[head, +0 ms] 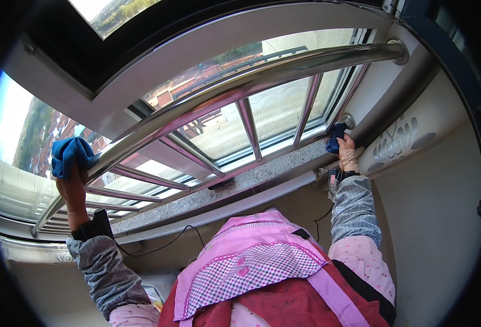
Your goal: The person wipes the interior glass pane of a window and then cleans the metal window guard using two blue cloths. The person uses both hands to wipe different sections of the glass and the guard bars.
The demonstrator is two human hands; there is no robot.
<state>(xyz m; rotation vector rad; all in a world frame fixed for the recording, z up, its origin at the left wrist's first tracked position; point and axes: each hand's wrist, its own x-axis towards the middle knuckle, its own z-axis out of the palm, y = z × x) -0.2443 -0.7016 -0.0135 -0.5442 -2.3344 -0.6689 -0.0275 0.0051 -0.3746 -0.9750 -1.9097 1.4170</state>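
A shiny metal guard rail (256, 76) with upright bars runs across the window. At its left part, my left hand (72, 186) is closed on a blue cloth (72, 153), which lies against the thick top tube. Far to the right, my right hand (346, 149) grips a dark blue cloth (335, 141) by the lower corner of the rail, close to its round wall flange (348, 120). Parts of both cloths are hidden by the fingers.
Behind the bars are window panes (279, 110) and a speckled stone sill (281, 168) with a dark object (222, 184) on it. Below run a white ledge (224, 208) and a black cable (162, 248). A patterned curtain (408, 143) hangs at right.
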